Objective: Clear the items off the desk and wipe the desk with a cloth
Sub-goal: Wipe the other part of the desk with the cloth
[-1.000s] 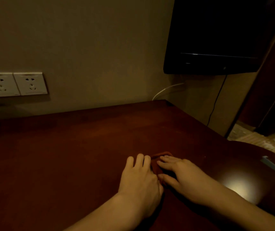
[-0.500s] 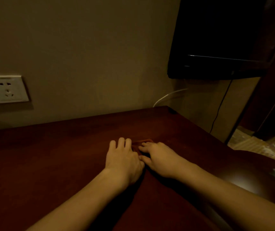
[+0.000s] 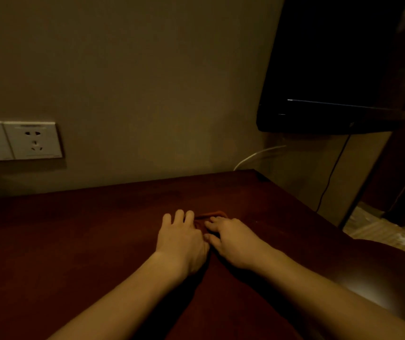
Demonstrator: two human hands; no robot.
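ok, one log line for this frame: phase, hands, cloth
phase: wiping | left hand: flat on cloth | right hand: flat on cloth | cloth: on desk, mostly covered

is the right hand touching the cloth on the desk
Touching. The head view shows the right hand lying flat with its fingers on the reddish cloth, no gap visible, pressing it onto the desk beside the left hand.

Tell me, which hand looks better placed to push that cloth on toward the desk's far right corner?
Probably the right hand. Its fingers lie flat on the reddish cloth, on the side nearer that corner of the desk. The left hand presses beside it, mostly on the cloth's left edge.
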